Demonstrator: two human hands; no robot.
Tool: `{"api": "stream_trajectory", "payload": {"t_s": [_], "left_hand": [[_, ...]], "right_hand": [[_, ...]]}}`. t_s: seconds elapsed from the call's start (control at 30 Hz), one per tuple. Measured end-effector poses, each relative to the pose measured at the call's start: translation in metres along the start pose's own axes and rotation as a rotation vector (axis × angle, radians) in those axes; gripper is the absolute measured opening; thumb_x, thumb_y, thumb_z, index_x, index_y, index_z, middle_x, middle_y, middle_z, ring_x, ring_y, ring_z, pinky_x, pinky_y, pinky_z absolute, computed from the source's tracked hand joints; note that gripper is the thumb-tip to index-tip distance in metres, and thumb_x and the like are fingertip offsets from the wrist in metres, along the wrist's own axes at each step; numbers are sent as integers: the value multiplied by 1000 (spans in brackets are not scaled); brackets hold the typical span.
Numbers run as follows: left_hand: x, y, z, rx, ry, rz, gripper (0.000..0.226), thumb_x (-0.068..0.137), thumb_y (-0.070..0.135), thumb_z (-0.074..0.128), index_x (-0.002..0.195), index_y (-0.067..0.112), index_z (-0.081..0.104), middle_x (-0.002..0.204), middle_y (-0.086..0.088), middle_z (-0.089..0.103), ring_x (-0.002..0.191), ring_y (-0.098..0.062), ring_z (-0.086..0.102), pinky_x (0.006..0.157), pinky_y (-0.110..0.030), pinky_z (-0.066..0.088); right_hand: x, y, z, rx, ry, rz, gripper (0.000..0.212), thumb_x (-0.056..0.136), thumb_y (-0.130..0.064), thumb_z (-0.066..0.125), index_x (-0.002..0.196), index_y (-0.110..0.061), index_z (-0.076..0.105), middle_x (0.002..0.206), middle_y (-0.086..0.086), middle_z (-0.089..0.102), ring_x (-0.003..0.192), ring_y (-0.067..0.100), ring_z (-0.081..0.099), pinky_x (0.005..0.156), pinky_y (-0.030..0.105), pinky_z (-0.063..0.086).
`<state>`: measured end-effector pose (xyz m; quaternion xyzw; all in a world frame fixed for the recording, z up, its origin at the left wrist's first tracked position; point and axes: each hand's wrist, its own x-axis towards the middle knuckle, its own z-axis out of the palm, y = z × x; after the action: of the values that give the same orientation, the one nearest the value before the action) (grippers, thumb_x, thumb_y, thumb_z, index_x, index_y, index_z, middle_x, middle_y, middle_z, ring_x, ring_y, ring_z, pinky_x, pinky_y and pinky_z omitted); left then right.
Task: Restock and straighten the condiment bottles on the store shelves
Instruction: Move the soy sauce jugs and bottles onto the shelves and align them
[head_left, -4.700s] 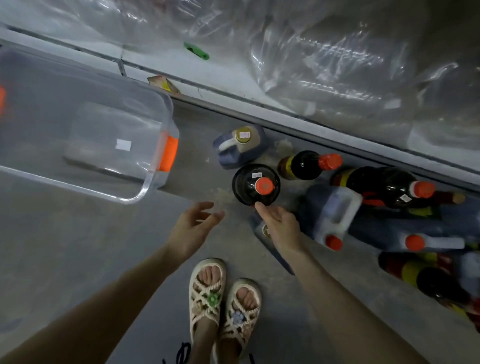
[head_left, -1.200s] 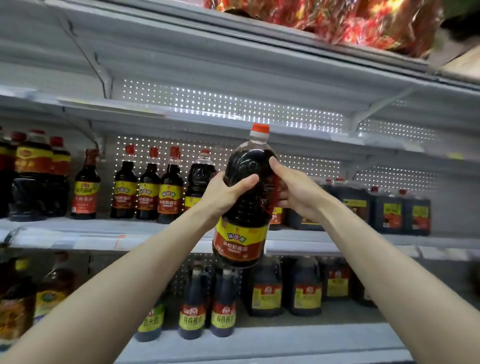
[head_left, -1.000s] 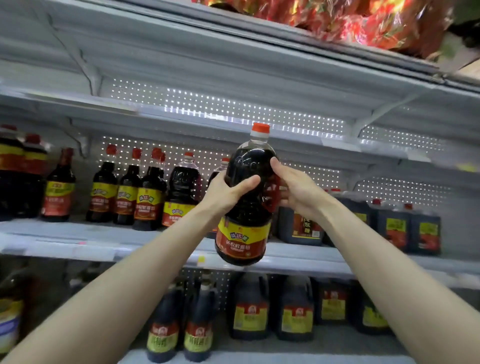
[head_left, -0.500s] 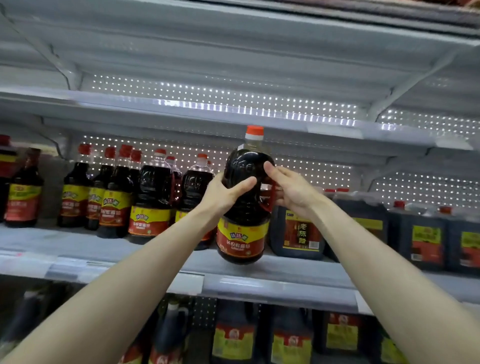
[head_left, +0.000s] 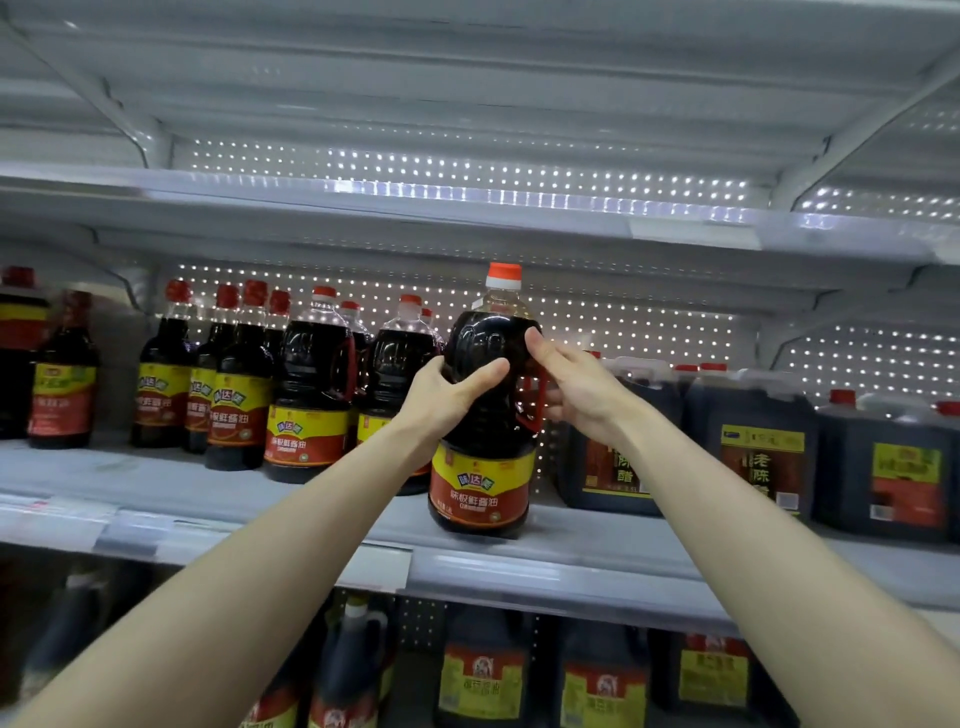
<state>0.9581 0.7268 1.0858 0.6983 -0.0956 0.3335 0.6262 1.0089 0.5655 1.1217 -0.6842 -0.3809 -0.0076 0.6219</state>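
Both hands on bottle (head_left: 480, 467): L hand (head_left: 441, 400) wraps its shoulder, thumb across front; R hand (head_left: 582, 395) curls round the red handle (head_left: 540, 410). Bottle upright betw. hands, base at shelf (head_left: 156, 499) front edge; resting or just above, can't tell. Left of L hand: matching bottles (head_left: 309, 400); right of R hand: jugs (head_left: 753, 447). Probably nearly placed; left: slide back into line w/ row, release.

I see one slot on the shelf (head_left: 597, 538), between round bottles (head_left: 311, 395) left and square jugs (head_left: 758, 447) right; big bottle (head_left: 483, 431) fills it; upper shelf (head_left: 467, 218) sits close over it; shelf's front strip bare, a hand can pass there.
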Motion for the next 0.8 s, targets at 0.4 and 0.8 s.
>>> {"api": "stream_trajectory", "payload": {"t_s": [0.4,0.8], "left_hand": [[17,-6,-6,5,-81,-91,45,77,49,74,102,13,67,96,-4,74,89,-17,71,75,-26,56],[30,-23,-8,62,-57,-171,103,51,88,63,122,13,59,115,-3,67,104,-18,64,95,-37,51]], "right_hand": [[13,5,8,1,76,45,48,92,-54,50,116,-15,63,104,5,74,89,18,72,73,32,54],[24,15,19,-45,159,168,58,88,-67,46,115,-18,63,108,3,73,100,21,69,91,41,53]]}}
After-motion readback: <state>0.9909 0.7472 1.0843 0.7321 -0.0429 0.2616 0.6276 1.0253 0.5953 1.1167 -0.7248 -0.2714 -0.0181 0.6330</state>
